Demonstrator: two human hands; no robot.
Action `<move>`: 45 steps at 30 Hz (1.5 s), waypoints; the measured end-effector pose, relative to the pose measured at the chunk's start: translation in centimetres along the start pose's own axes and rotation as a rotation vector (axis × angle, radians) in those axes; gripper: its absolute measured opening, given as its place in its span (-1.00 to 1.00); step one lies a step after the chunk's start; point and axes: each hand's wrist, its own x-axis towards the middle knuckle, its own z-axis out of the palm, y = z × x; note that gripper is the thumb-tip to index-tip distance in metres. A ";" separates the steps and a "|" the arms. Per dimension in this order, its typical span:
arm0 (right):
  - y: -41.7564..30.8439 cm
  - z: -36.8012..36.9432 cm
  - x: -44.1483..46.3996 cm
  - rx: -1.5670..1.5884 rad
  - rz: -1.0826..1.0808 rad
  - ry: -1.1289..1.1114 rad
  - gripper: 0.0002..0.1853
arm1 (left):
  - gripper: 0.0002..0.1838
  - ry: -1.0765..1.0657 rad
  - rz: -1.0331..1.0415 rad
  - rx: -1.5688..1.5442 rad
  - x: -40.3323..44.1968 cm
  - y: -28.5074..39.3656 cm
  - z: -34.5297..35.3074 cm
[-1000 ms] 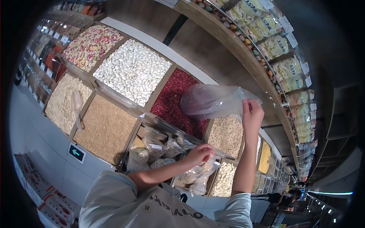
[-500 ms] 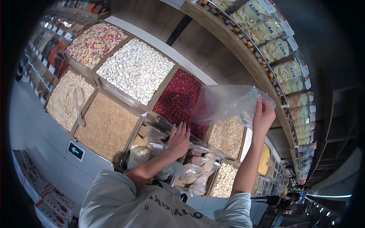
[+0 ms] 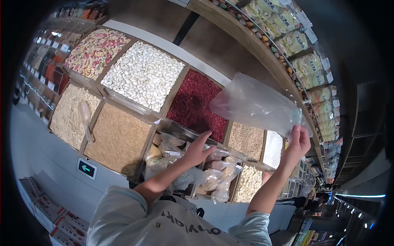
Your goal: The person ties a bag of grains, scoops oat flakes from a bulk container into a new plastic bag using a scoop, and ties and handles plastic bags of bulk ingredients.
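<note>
A clear plastic bag (image 3: 254, 102) stretches out to the left from my right hand (image 3: 296, 143), whose fingers pinch it at one end. Its far end hangs over the right side of the bin of dark red beans (image 3: 193, 102). My left hand (image 3: 199, 152) is just below the front edge of that bin, thumb and fingers apart, holding nothing. Whether its fingertips touch the wooden edge I cannot tell. Under that hand lie several filled plastic bags (image 3: 168, 162) in a lower compartment.
White beans (image 3: 143, 76) fill the bin on the left. A clear scoop (image 3: 85, 117) rests on pale flakes, beside a bin of tan grain (image 3: 117, 137). More grain (image 3: 246, 139) lies to the right. A wooden shelf (image 3: 246, 37) with packaged goods (image 3: 293, 43) runs along the upper right.
My right hand has moved right and slightly down, and the bag has swung up, uncovering more red beans. My left hand has shifted slightly right, with its fingers turned sideways.
</note>
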 end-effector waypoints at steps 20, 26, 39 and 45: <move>3.6 -13.2 -30.7 0.273 0.849 0.077 -0.48 | -0.67 -0.451 -0.287 -0.579 -7.8 9.7 -0.6; 1.2 -21.6 -31.6 0.583 0.637 0.381 -0.23 | -0.79 -0.795 0.046 -0.487 -13.0 14.8 8.3; 4.3 -38.2 -44.1 0.239 0.667 0.420 -0.82 | -0.71 -0.824 0.498 -0.263 -21.8 17.2 22.9; 4.4 -39.9 -42.8 0.345 0.483 0.755 -0.86 | -0.27 -0.918 0.459 0.100 -20.8 19.5 22.9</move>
